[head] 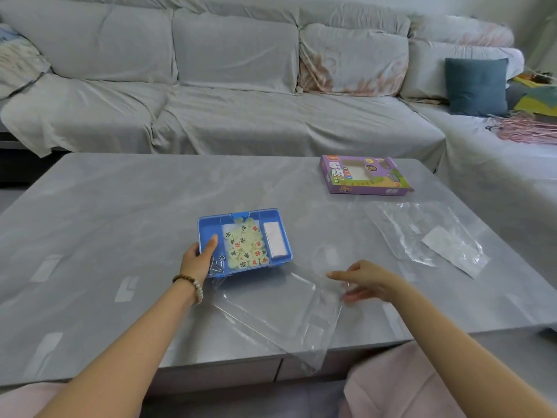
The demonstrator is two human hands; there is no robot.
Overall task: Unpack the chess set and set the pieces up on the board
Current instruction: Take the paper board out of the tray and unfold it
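Note:
A blue plastic case (pixel 285 236) sits on the grey table (pixel 120 221). Its middle compartment holds several round cream xiangqi pieces (pixel 245 247) marked in red and black, and its right compartment holds a white folded item (pixel 273 239). My left hand (pixel 199 257) grips the case's left edge, thumb over the rim. Small metal hooks (pixel 215 262) lie in the left compartment by my fingers. My right hand (pixel 361 280) pinches the edge of a clear plastic sheet (pixel 280 315) that lies in front of the case and hangs over the table's near edge.
The purple xiangqi carton (pixel 364 175) lies at the far right of the table. A clear plastic bag with a white paper slip (pixel 434 236) lies to the right. A grey covered sofa (pixel 235 86) with a teal cushion (pixel 476 86) stands behind the table.

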